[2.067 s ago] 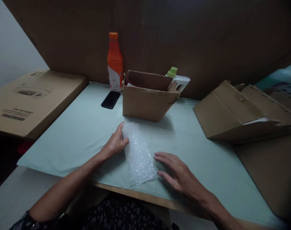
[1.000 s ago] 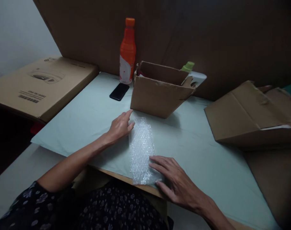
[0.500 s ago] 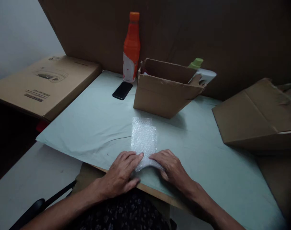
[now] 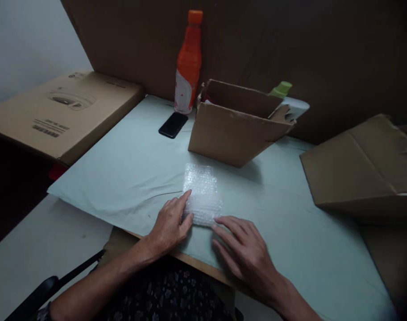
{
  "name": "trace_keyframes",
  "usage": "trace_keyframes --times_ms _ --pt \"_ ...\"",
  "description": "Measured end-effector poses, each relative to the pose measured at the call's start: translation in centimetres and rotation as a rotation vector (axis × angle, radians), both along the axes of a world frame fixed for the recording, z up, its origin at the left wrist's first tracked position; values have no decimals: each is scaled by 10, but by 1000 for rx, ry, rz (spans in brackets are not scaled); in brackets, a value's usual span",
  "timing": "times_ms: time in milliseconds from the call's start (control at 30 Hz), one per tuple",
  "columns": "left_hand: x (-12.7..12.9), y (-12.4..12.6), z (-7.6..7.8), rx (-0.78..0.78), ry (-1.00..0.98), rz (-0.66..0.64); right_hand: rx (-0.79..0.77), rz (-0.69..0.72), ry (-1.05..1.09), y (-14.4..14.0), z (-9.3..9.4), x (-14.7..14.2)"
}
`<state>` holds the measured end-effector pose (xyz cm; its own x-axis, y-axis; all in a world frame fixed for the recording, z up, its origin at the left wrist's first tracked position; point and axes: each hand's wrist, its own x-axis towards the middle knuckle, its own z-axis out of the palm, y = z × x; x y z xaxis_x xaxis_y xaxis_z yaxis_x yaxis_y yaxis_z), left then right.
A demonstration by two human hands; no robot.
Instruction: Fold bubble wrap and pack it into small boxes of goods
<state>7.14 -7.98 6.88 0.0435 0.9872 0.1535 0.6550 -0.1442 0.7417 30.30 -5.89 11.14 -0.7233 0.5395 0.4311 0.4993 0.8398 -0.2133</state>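
A clear sheet of bubble wrap lies on the pale green cloth, its near part folded over onto itself. My left hand rests at the wrap's left side, index finger and thumb apart and touching the folded edge. At the near right corner is my right hand, fingers spread, with the fingertips at or just touching the fold. Neither hand is closed round the wrap. Whether anything lies inside the fold cannot be made out.
Behind the wrap stands an open cardboard box with a green-capped item at its right. A black phone and an orange bottle are left of it. A flat printed carton sits far left, another cardboard box at right.
The near end of the bubble wrap, curled up between my hands before, now lies folded flat. My left hand moved slightly forward; my right hand let go and drew back with fingers spread.
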Motion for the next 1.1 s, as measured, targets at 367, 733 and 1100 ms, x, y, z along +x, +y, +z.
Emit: trace_keyframes --times_ms 367,733,1100 --pt "-11 -37 24 331 159 -156 -372 107 -70 27 -1 -17" --pt "-9 8 7 92 151 -97 -30 -14 -123 17 -6 -15" --pt "-12 -29 13 -241 -707 176 -637 -268 191 34 -11 -22"
